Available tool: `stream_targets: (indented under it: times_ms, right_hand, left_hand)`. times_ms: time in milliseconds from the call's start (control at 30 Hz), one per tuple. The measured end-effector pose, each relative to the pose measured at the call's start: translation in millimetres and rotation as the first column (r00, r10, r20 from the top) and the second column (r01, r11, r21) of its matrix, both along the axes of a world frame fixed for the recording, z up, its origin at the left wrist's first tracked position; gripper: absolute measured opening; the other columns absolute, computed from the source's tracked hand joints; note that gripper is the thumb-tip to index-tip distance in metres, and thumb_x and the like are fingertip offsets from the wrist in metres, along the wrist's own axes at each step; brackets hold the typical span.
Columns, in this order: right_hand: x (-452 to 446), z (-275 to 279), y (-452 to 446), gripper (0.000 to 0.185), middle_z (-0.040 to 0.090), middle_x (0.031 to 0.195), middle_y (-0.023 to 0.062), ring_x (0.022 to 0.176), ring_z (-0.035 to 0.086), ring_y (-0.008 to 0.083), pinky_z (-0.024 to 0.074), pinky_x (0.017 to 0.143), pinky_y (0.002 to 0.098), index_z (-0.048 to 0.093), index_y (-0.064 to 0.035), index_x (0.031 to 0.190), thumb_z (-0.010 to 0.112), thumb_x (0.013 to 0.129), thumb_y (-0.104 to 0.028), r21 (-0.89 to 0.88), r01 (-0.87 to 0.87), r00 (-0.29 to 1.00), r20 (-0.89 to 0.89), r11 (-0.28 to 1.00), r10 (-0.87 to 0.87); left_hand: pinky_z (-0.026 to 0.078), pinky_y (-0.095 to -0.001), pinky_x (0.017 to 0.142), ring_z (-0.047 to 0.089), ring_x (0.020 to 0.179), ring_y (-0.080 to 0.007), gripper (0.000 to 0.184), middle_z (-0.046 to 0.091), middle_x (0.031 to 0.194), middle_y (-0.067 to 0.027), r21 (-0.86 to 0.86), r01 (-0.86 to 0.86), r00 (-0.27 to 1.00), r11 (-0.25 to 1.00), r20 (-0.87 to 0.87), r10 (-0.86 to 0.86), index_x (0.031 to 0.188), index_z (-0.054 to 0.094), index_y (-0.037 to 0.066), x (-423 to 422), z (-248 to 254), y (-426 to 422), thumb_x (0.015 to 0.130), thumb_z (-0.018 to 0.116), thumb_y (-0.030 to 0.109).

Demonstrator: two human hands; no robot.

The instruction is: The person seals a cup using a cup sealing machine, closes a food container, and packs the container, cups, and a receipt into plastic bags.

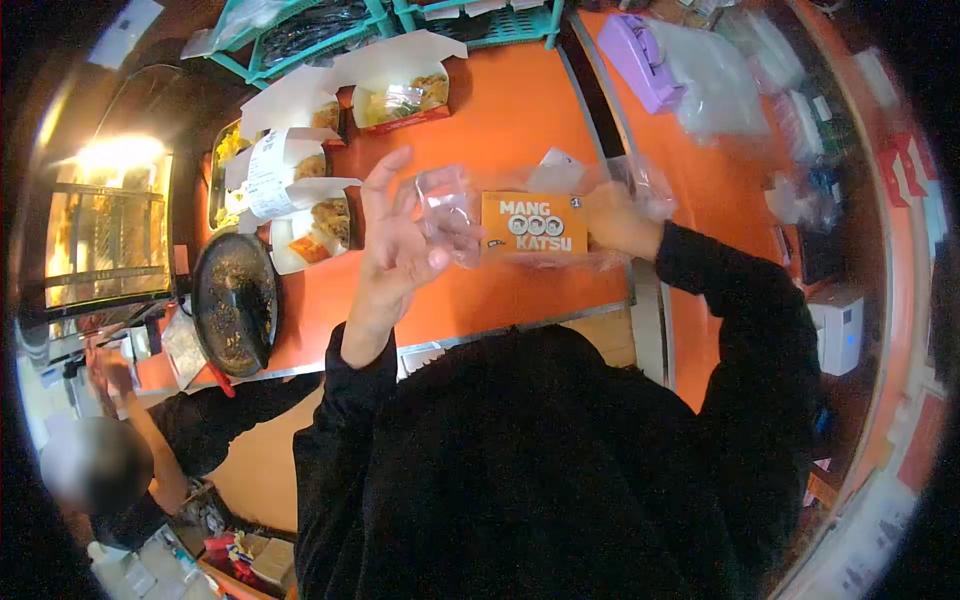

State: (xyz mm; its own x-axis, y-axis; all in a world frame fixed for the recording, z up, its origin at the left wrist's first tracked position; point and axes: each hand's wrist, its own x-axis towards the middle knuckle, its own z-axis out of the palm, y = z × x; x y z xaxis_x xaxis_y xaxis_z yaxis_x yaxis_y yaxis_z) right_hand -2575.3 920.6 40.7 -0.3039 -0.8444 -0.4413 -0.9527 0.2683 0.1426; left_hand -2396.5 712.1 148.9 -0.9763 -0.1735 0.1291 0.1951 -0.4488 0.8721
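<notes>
An orange printed food box (pixel 535 222) with "MANG KATSU" lettering is in front of me, with a clear plastic bag (pixel 448 208) around or over it. My right hand (pixel 618 222) grips the box's right end, its fingers partly hidden and slightly blurred. On the other side, my left hand (pixel 392 232) is raised with its fingers spread, beside the bag's loose plastic. Whether its fingertips touch the film, I cannot tell. A small white paper (pixel 558 172) shows just above the box.
Opened food boxes (pixel 403 98) stand at the back left, one with a receipt (pixel 267 175). A round black pan (pixel 237 303) lies near a lit display case (pixel 108 235). Another person (pixel 115 380) works at lower left. A purple device (pixel 640 62) and plastic bags (pixel 712 80) sit back right.
</notes>
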Motion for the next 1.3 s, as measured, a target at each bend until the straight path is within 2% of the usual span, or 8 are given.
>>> stream_targets:
  times_ms: [533,600,700,833,967,1067,1167,1300]
  right_hand:
    - [13,104,17,0.023,0.059,0.084,0.0122,0.085,0.056,0.0298,0.0440,0.078,0.0381,0.059,-0.0023,0.088,0.061,0.066,-0.009,-0.118,0.169,0.984,-0.036,0.978,-0.175]
    - [2,122,42,0.031,0.059,0.094,0.0119,0.094,0.055,0.0296,0.0435,0.079,0.0374,0.058,-0.0011,0.092,0.062,0.067,-0.019,-0.553,-0.011,0.998,0.043,0.833,0.041]
    - [-6,124,99,0.053,0.052,0.111,0.0168,0.108,0.045,0.0311,0.0365,0.090,0.0383,0.051,-0.0011,0.107,0.068,0.064,-0.027,-0.812,0.286,0.947,0.161,0.508,-0.277]
    - [-4,-6,106,0.096,0.031,0.130,0.0190,0.120,0.031,0.0309,0.0272,0.097,0.0407,0.029,-0.0030,0.126,0.079,0.049,-0.032,-0.479,0.650,0.738,0.581,0.590,-0.343]
    - [25,-84,16,0.082,0.036,0.124,0.0181,0.114,0.035,0.0317,0.0292,0.095,0.0410,0.036,-0.0033,0.120,0.076,0.053,-0.027,-0.213,0.875,0.337,0.913,0.434,-0.232]
    - [37,-94,-31,0.071,0.039,0.119,0.0174,0.110,0.038,0.0323,0.0306,0.093,0.0413,0.040,-0.0035,0.116,0.073,0.056,-0.024,-0.213,0.955,0.246,0.957,0.205,-0.151]
    - [47,-86,-45,0.061,0.043,0.115,0.0167,0.106,0.040,0.0329,0.0321,0.091,0.0416,0.045,-0.0038,0.112,0.071,0.059,-0.020,-0.246,0.968,0.251,0.959,0.052,-0.132]
    - [58,-77,-49,0.047,0.047,0.108,0.0158,0.101,0.044,0.0337,0.0341,0.088,0.0420,0.051,-0.0041,0.106,0.068,0.063,-0.016,-0.300,0.954,0.297,0.940,0.009,-0.169]
  left_hand:
    - [0.046,-0.0365,0.078,0.053,0.092,-0.0269,0.082,0.031,0.123,-0.0158,0.017,0.096,0.995,0.995,0.009,-0.096,0.129,0.013,0.015,-7,6,-18,0.069,0.068,0.015]
    - [0.046,-0.0360,0.079,0.052,0.095,-0.0263,0.083,0.030,0.125,-0.0156,0.028,0.130,0.991,0.991,0.030,-0.131,0.129,0.014,0.014,-5,8,-25,0.068,0.069,0.017]
    - [0.041,-0.0380,0.086,0.043,0.107,-0.0268,0.086,0.028,0.127,-0.0154,-0.877,-0.085,0.988,0.472,-0.014,0.153,0.128,0.017,0.007,16,-14,-47,0.064,0.073,0.021]
    - [0.033,-0.0380,0.093,0.034,0.115,-0.0255,0.091,0.034,0.126,-0.0132,-0.565,0.055,0.973,0.824,0.216,0.083,0.128,0.025,0.003,5,-95,-9,0.054,0.078,0.012]
    - [0.044,-0.0368,0.074,0.051,0.091,-0.0234,0.061,0.051,0.104,-0.0110,-0.750,-0.184,0.945,0.635,0.043,0.324,0.117,0.034,0.001,-78,-196,30,0.068,0.068,0.013]
    - [0.047,-0.0363,0.065,0.054,0.083,-0.0232,0.053,0.053,0.095,-0.0105,-0.894,0.366,0.880,0.257,0.423,0.217,0.116,0.034,0.001,-97,-211,42,0.073,0.062,0.011]
    - [0.048,-0.0366,0.062,0.056,0.081,-0.0231,0.049,0.053,0.096,-0.0110,-0.195,-0.142,0.982,0.970,0.098,0.163,0.115,0.039,0.000,-75,-215,57,0.073,0.061,0.013]
    - [0.040,-0.0382,0.079,0.051,0.092,-0.0267,0.056,0.050,0.104,-0.0139,-0.874,-0.184,0.935,0.451,-0.014,0.354,0.120,0.032,0.000,-69,-242,66,0.074,0.060,0.015]
